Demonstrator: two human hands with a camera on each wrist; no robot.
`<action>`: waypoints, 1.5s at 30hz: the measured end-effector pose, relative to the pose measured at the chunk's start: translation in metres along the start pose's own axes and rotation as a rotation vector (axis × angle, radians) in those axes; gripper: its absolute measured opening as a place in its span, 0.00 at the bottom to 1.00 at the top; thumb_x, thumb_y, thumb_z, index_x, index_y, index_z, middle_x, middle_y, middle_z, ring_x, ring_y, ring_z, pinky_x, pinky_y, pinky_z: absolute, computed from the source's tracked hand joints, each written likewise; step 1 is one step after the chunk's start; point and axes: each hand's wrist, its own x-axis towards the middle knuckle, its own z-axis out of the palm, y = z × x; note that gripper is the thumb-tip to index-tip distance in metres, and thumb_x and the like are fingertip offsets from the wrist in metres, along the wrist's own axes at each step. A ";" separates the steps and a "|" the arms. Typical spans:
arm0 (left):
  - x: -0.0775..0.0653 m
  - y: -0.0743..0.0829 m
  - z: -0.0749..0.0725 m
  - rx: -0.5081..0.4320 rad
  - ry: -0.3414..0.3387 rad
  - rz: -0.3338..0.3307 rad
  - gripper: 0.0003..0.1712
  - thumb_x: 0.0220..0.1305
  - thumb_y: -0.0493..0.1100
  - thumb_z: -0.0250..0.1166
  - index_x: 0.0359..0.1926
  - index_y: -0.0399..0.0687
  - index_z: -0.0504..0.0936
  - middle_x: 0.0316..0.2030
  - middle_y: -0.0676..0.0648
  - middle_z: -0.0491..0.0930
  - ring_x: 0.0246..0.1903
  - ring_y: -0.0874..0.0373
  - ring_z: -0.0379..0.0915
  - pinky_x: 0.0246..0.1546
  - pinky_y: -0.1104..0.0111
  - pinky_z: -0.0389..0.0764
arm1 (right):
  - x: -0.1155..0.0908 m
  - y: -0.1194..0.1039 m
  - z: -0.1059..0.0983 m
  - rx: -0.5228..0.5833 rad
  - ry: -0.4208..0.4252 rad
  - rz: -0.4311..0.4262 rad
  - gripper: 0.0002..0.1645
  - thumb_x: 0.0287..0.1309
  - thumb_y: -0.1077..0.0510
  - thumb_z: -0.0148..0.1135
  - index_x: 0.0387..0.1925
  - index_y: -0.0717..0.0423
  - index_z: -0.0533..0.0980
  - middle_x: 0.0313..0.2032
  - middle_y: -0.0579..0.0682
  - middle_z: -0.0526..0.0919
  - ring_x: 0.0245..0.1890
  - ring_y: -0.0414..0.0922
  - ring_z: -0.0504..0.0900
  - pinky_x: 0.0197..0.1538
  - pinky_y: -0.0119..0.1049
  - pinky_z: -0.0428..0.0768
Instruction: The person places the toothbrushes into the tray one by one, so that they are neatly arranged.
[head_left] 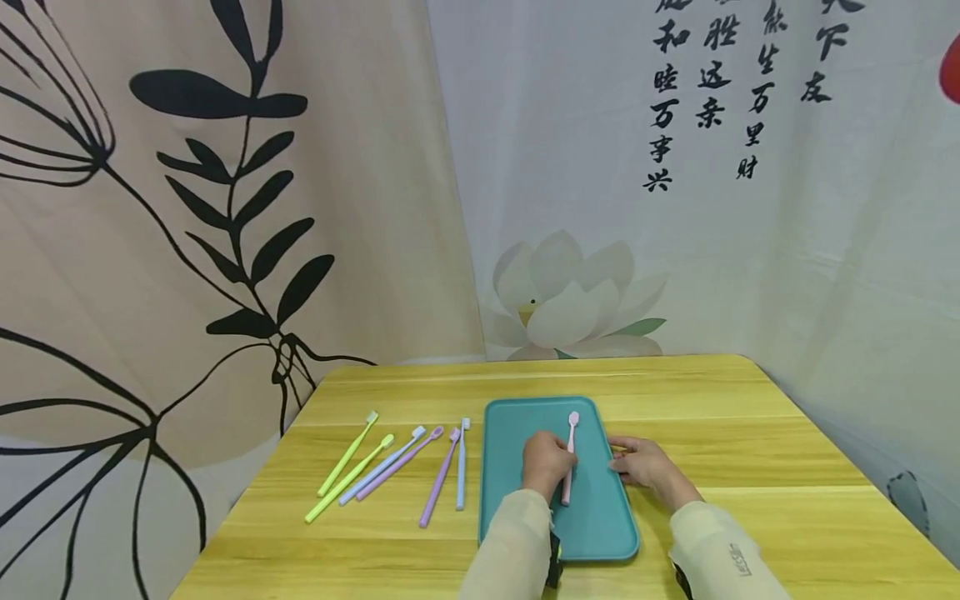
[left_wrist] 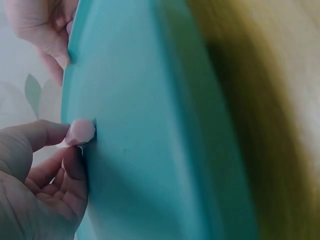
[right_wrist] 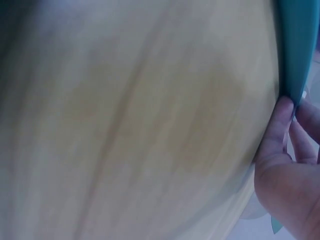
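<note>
Pink toothbrush [head_left: 567,487] is over the right half of the teal tray [head_left: 525,417], lower middle of the frame, running roughly up and down the picture with its head at the top. My left hand [head_left: 550,462] has it pinched between thumb and fingers, and honestly I can't tell if it lies flat on the tray or is a touch off it. My right hand [head_left: 648,468] has the tray's right rim, thumb and fingers close together on the edge. Progress-wise I'd call it early days: one brush at the tray, six on the table [head_left: 787,467] left of it, untouched. Those are two green toothbrushes [head_left: 347,455], two blue toothbrushes [head_left: 461,475] and two purple toothbrushes [head_left: 439,477], slanting to varying degrees, except the blue one nearest the tray, which is almost upright in the frame. That one's just beside the tray's left rim, so it's the tight spot. The raised rim goes all round, so anything going in or out sideways has to clear it. Plenty of bare tray left of the pink brush, less on its right, and my left forearm covers the lower left corner. Right of my right hand it's just open wood.
</note>
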 end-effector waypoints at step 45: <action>0.024 0.005 0.008 -0.001 0.006 0.086 0.13 0.58 0.41 0.73 0.43 0.38 0.86 0.33 0.47 0.83 0.26 0.58 0.72 0.28 0.64 0.79 | -0.003 -0.004 0.000 0.015 0.005 0.011 0.31 0.63 0.72 0.59 0.67 0.72 0.66 0.43 0.60 0.77 0.38 0.45 0.79 0.40 0.38 0.83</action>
